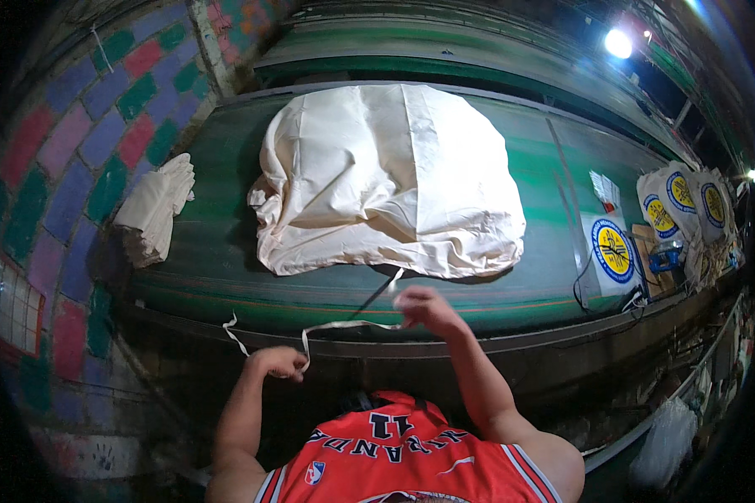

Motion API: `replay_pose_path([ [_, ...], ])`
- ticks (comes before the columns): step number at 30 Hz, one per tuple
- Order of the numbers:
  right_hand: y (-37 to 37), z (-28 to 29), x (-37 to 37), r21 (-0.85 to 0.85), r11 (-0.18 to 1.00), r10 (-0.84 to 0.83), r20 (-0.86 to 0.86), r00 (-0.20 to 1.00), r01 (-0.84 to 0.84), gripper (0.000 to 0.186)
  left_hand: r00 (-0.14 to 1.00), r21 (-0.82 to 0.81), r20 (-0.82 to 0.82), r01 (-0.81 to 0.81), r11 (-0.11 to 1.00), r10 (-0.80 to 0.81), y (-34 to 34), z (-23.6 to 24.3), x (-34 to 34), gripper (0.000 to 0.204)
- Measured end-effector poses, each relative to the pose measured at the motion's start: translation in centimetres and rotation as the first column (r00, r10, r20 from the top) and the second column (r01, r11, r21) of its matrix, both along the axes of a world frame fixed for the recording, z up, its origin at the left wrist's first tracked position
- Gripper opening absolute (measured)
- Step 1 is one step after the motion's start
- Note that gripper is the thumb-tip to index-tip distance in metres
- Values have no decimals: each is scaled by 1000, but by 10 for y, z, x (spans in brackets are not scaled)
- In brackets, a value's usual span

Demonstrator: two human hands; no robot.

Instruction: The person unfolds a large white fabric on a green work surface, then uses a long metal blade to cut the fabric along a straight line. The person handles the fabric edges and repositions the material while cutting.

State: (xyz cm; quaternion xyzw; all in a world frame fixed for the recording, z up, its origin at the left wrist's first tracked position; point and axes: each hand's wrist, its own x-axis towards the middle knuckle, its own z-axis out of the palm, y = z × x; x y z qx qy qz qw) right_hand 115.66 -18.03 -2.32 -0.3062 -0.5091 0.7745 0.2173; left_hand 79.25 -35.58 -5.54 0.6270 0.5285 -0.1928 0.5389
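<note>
At the desk (226, 285) edge | left hand (278, 362) fingers closed on drawstring (344, 325) | right hand (424, 307) pinches it near cream bag (386, 180) | best kept taut, untwisted.

Both hands pinch a white drawstring (344, 325), left hand (278, 363) low, right hand (424, 307) raised, beside a cream cloth bag (386, 180) on the green worktop (210, 260).

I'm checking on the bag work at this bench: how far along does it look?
Done: a stack of folded cloth lies aside. In hand: left hand and right hand hold a white tape leading toward the big cream bag. Left: that bag lies unfolded.
</note>
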Motion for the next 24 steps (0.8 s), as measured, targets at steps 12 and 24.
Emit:
replay_pose_path([
  [12, -31, -44, 91, 490, 655, 265, 563, 783, -574, 27, 907, 758, 66, -317, 570, 416, 56, -35, 117, 35],
  [24, -20, -66, 86, 511, 831, -98, 522, 847, -219, 33, 901, 918, 8, -178, 353, 434, 64, -107, 87, 21],
])
